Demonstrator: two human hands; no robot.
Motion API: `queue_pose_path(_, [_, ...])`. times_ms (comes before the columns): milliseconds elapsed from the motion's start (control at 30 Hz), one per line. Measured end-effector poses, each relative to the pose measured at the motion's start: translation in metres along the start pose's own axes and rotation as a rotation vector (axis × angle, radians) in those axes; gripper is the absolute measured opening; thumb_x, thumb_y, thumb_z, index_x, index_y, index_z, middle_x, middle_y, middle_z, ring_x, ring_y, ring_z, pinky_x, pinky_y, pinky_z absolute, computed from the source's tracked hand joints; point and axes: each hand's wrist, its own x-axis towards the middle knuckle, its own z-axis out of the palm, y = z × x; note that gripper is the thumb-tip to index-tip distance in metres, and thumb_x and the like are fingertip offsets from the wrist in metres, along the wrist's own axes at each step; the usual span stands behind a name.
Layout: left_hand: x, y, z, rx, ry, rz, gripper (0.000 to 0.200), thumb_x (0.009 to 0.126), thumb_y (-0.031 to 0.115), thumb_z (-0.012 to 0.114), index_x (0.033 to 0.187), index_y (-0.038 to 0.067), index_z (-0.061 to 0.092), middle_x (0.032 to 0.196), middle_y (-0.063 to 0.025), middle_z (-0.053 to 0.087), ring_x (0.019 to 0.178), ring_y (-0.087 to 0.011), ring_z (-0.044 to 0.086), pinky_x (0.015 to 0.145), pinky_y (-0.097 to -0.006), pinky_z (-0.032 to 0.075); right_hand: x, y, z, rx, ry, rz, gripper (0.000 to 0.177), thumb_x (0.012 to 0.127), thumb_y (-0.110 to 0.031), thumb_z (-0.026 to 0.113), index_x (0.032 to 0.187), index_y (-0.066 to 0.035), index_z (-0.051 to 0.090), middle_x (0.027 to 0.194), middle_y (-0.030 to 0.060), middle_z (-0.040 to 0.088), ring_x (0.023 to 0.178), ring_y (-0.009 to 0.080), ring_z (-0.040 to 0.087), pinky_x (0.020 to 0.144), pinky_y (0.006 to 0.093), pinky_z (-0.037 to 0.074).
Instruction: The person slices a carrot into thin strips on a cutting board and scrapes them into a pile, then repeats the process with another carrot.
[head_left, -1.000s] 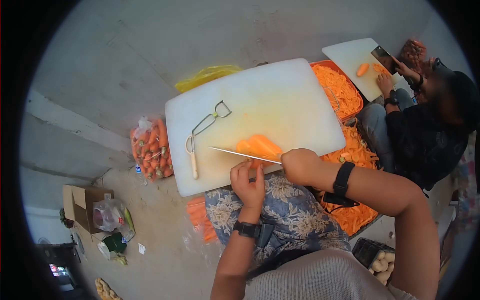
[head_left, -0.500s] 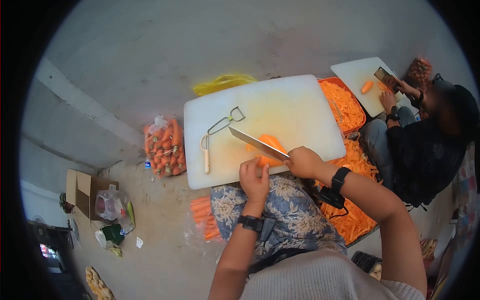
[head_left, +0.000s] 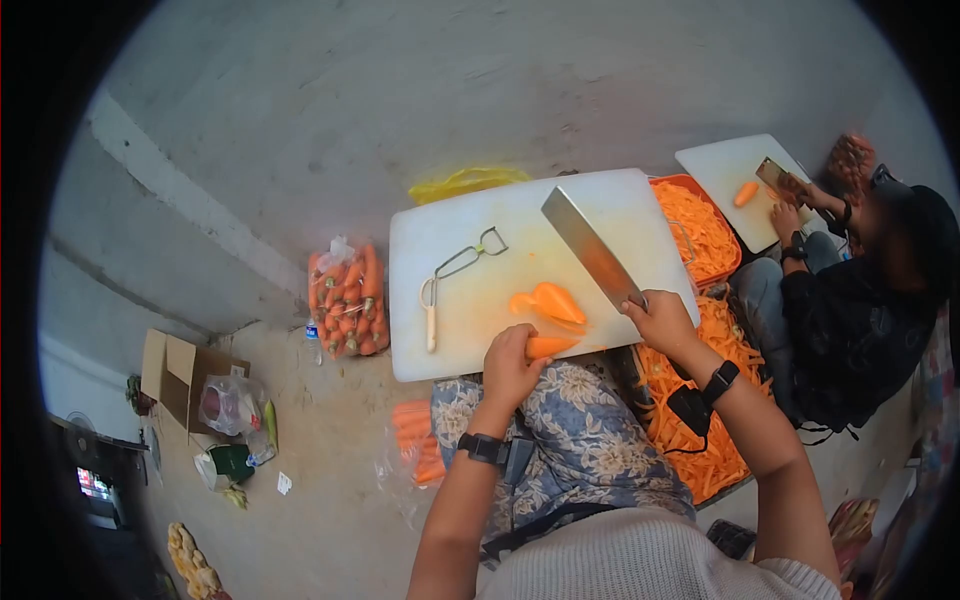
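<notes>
My right hand point(head_left: 662, 322) is closed round the handle of a cleaver point(head_left: 592, 245), its broad blade raised at a slant over the white cutting board point(head_left: 620, 200). At the board's near edge my left hand point(head_left: 512, 366) grips a peeled carrot piece point(head_left: 551, 347), whose thick end sticks out to the right. Just beyond it lie cut carrot pieces point(head_left: 556, 303), apart from the blade. A peeler point(head_left: 462, 262) with a wire-like frame rests on the board's left half, beside a second tool with a pale handle point(head_left: 431, 325).
Shredded carrot fills an orange tray point(head_left: 741, 262) and a lower heap point(head_left: 715, 455) right of the board. A bag of carrots point(head_left: 347, 305) stands left. Another person point(head_left: 850, 290) cuts at a second board point(head_left: 735, 165). A cardboard box point(head_left: 178, 385) sits far left.
The cleaver has lifted off the carrot and swung right and up. My left hand now holds a carrot piece nearer the board's edge. The whole view has shifted slightly.
</notes>
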Motion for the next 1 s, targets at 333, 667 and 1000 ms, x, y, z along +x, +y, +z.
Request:
queue_pose_path(333, [0.008,-0.014,-0.031,-0.073,-0.054,-0.075,0.045,0.071,0.013,0.083,0.108,0.002,0.060,0.094,-0.0098,0.067,0.083,-0.0162,0.065,0.071,-0.0278,0.055,0.008,0.025,0.001,0.322,-0.140,0.466,0.032,0.089,-0.018,0.063,0.087,0.013,0.058,0.057,0.0164,0.060,0.042,0.0259,0.060,0.042,0.0357,0.049])
queue_pose_path(667, [0.058,-0.053,-0.051,-0.094,0.249,-0.562,0.036,0.075,0.018,0.079,0.104,0.003,0.063,0.088,-0.0103,0.067,0.083,-0.0249,0.065,0.073,-0.0369,0.053,0.001,0.021,0.012,0.032,-0.061,0.243,0.030,0.086,-0.021,0.062,0.090,0.008,0.065,0.083,0.0273,0.066,0.082,0.0417,0.065,0.075,0.0467,0.051])
queue_pose_path(1000, [0.072,-0.039,-0.023,0.289,0.159,-0.057,0.025,0.075,0.012,0.074,0.099,0.007,0.068,0.098,-0.0152,0.063,0.092,-0.0342,0.061,0.080,-0.0422,0.050,0.004,0.019,0.012,-0.009,-0.077,0.256,0.031,0.085,-0.023,0.063,0.086,0.007,0.065,0.085,0.0283,0.065,0.083,0.0426,0.065,0.075,0.0471,0.051])
